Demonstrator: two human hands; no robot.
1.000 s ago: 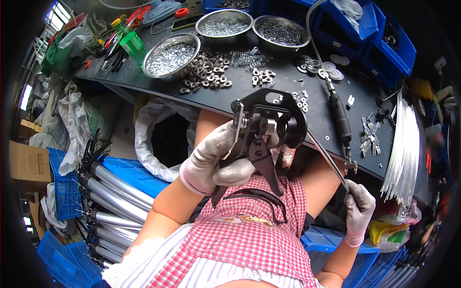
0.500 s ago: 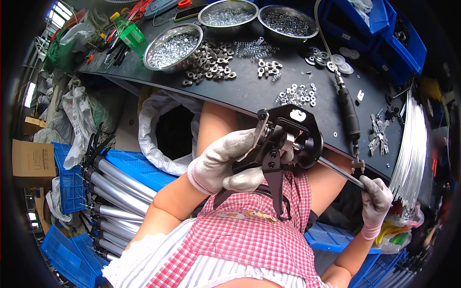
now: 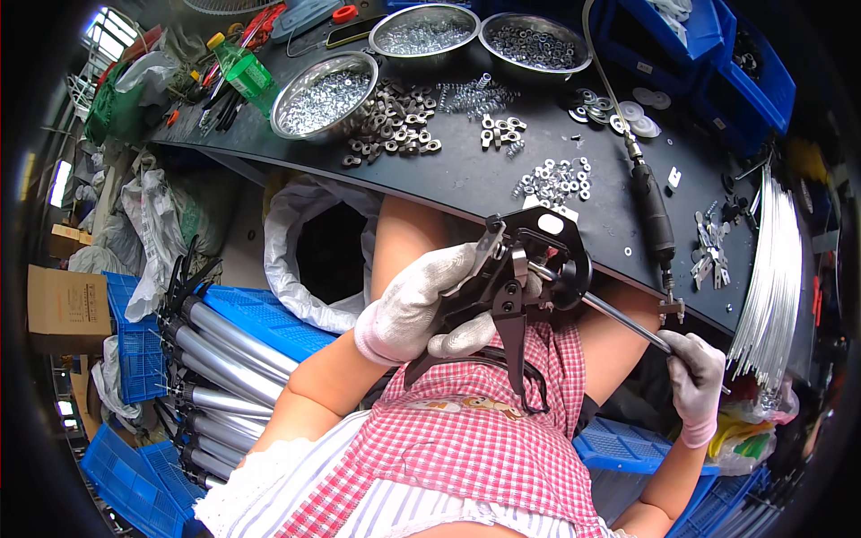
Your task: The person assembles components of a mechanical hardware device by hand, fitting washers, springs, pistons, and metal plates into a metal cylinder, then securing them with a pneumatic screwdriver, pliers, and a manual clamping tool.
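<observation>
1. Two gloved hands work just below the near edge of a dark workbench (image 3: pixel 466 184), over the person's lap and a red-and-white checked apron (image 3: pixel 484 439).
2. Left hand (image 3: pixel 417 305), in a white knit glove, is closed around the black metal frame of a caulking gun (image 3: pixel 516 278), its thumb and fingers wrapped about the handle and trigger part.
3. Right hand (image 3: pixel 695 377), also gloved, is closed on the outer end of the gun's steel rod (image 3: pixel 623 320), which runs slantwise from the frame down toward the person's right.
4. On the bench near its near edge, right of the gun, a black pneumatic screwdriver (image 3: pixel 653 215) lies with its hose (image 3: pixel 599 67) leading to the far edge.
5. Loose washers (image 3: pixel 556 179) lie just beyond the gun; a pile of dark nuts (image 3: pixel 395 130) and some springs (image 3: pixel 471 94) sit farther in.
6. Three steel bowls (image 3: pixel 325 94) of small hardware stand along the far edge, with a green bottle (image 3: pixel 244 72) at the far left corner.
7. Thin metal rods (image 3: pixel 771 269) hang in a bundle at the right end of the bench.
8. Grey tubes (image 3: pixel 224 359) lie stacked with blue crates (image 3: pixel 134 368) on the floor at the left, beside a white sack (image 3: pixel 314 260) under the bench.
</observation>
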